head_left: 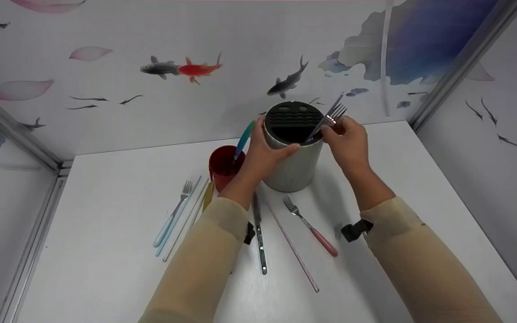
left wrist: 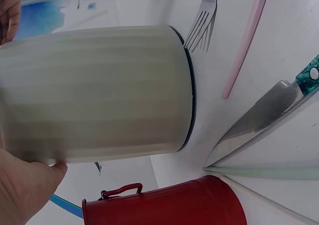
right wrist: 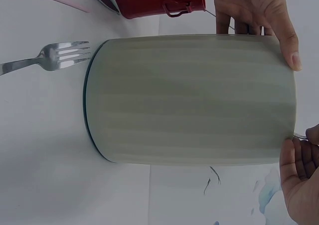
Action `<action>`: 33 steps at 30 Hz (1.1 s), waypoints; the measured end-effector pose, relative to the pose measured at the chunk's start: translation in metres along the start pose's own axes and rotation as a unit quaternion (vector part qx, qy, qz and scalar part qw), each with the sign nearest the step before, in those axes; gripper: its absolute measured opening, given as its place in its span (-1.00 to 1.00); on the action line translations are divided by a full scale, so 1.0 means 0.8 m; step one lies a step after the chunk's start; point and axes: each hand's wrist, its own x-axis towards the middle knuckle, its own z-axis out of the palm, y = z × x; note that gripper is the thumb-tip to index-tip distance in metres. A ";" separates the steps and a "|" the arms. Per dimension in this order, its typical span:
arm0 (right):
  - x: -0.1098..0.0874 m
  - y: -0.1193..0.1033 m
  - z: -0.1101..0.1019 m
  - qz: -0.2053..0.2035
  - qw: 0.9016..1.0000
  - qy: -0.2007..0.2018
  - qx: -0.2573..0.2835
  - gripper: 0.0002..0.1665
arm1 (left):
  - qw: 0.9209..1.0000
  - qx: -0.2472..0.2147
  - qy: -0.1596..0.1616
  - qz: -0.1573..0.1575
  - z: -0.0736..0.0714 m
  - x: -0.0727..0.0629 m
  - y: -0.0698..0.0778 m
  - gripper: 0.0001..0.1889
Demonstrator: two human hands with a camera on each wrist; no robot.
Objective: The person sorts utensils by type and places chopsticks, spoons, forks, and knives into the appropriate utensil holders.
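A tall grey-green utensil holder [head_left: 292, 172] with a black slotted top [head_left: 291, 117] stands upright near the table's back edge. Its upper left side is gripped by my left hand [head_left: 263, 157], thumb along the front rim. At the opposite rim, my right hand [head_left: 348, 143] pinches a metal fork [head_left: 335, 114], tines up, its lower part hidden by fingers and rim. A thin greyish stick [head_left: 318, 125] leans out of the large opening beside it. In the right wrist view, the right hand's fingers [right wrist: 299, 160] lie against the rim.
Left of the holder stands a red cup [head_left: 222, 177] with a turquoise utensil [head_left: 244, 139] inside. In front lie a red-handled fork [head_left: 321, 240], a pink stick [head_left: 296, 255] and a knife [head_left: 260, 242]. A blue-handled fork [head_left: 166, 229] lies left among several thin sticks.
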 end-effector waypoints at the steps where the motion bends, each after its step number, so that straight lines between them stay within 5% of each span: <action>1: 0.000 0.000 0.000 0.000 1.000 0.002 0.000 -0.77 | 1.000 0.001 0.001 0.001 0.000 0.000 0.000 0.26; 14: -0.007 0.005 0.005 0.009 0.999 0.005 0.051 -0.64 | 1.000 -0.002 0.003 0.010 -0.001 -0.001 -0.001 0.25; 33: -0.010 0.009 0.006 0.007 0.999 0.022 0.030 -0.70 | 1.000 0.001 0.007 0.008 0.001 -0.003 -0.002 0.27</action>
